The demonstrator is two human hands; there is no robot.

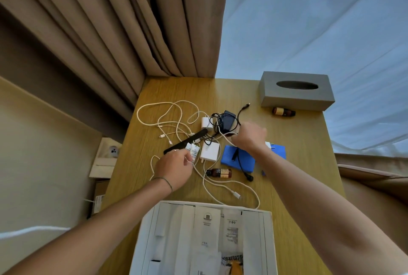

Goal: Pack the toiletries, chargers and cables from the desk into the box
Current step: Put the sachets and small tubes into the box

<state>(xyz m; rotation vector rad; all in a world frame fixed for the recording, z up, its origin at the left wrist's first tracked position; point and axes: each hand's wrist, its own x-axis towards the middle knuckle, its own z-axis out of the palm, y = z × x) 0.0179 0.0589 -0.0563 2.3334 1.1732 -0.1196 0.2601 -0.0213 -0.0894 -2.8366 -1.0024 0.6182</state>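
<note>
Left fingers (187, 158) curled, pinching white tubes (193, 152) just beside big white charger (209, 151). Right fingers (237, 141) curled round white cable (225, 136) over blue pouch (237, 158). Brown bottle (219, 173), black adapter (227, 120), loose cables on bench (298, 142). Open box (205, 237) at near edge.

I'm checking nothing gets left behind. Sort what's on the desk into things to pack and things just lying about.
To pack:
- white cables
- white charger
- small white plug
- black adapter
- white tubes, at the left hand
- brown bottle
- second brown bottle
- black comb

Lying about:
- grey tissue box
- blue cloth, purpose unclear
</note>
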